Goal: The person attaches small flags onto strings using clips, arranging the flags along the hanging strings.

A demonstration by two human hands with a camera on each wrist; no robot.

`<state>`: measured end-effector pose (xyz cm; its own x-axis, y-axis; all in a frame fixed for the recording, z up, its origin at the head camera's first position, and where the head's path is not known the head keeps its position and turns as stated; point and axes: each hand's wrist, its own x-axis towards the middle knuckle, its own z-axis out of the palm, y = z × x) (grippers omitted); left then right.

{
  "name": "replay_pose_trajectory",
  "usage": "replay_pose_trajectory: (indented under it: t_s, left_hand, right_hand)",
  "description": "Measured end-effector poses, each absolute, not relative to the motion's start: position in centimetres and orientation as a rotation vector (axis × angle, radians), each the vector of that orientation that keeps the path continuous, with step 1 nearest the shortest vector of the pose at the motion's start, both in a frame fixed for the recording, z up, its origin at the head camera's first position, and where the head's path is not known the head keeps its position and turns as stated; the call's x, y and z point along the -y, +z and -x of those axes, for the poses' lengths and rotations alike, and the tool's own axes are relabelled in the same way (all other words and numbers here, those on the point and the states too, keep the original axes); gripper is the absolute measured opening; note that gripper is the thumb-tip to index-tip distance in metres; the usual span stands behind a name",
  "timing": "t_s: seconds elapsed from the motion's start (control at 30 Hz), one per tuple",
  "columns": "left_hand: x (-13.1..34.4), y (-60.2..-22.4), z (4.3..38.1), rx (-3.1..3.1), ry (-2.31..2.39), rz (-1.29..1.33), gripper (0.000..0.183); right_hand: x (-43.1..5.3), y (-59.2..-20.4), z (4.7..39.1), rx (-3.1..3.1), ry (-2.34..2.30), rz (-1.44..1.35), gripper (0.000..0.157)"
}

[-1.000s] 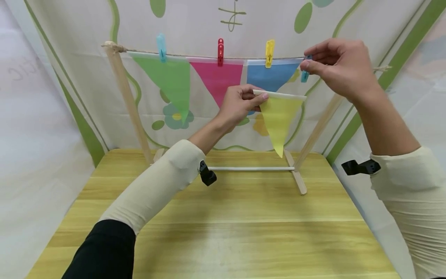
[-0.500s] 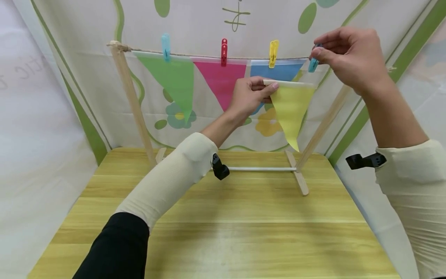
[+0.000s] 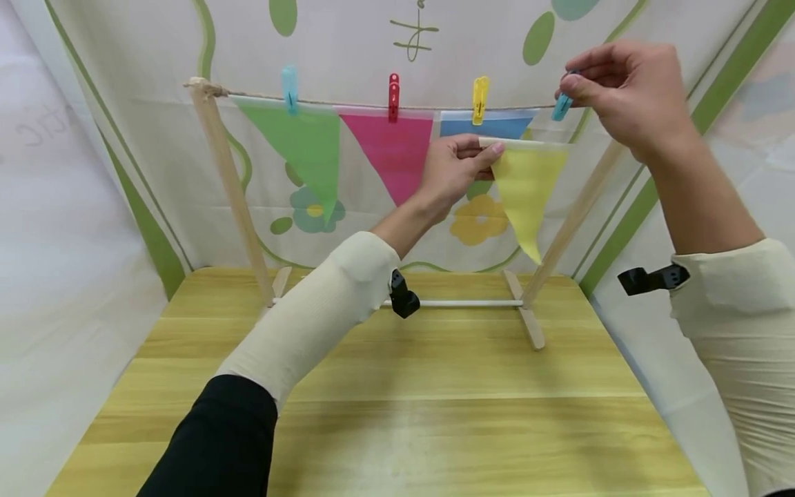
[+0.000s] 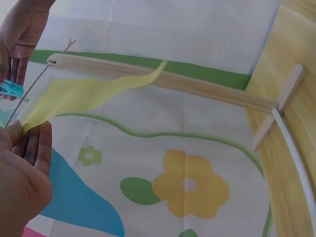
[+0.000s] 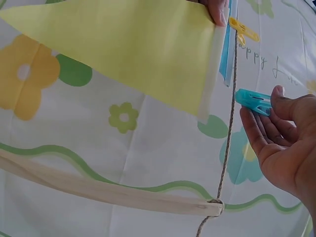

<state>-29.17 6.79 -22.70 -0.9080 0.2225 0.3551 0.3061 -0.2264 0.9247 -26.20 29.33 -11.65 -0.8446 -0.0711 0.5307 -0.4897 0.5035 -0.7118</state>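
A yellow triangular pennant [image 3: 531,186] with a white top band hangs from my left hand [image 3: 456,169], whose thumb and fingers pinch the band's left corner. It overlaps the lower part of the blue pennant [image 3: 484,124] in the head view. My right hand [image 3: 633,96] pinches a light-blue clothespin [image 5: 254,101] at the twine [image 5: 229,133], to the right of the blue pennant. In the right wrist view the clothespin's tip is right by the twine, and the yellow band lies a little apart from it.
Green [image 3: 304,141] and pink [image 3: 388,145] pennants hang on the line under light-blue [image 3: 289,90] and red [image 3: 394,96] clothespins; a yellow clothespin [image 3: 479,100] holds the blue one. Wooden posts [image 3: 230,179] carry the twine above a wooden table [image 3: 435,414]. A printed cloth stands behind.
My left hand has raised the yellow pennant and carried it rightward toward the line. My right hand has shifted slightly up and right with the light-blue clothespin, which has tilted.
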Motion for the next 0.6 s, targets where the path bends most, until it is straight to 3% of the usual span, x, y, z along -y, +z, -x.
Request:
replay_pose_trajectory:
  t_s: [0.6]
  left_hand:
    - [-10.9, -20.6, 28.6, 1.892, -2.377, 0.506, 0.024]
  right_hand:
    - [-30.1, -10.4, 26.3, 2.326, 1.199, -0.431, 0.009]
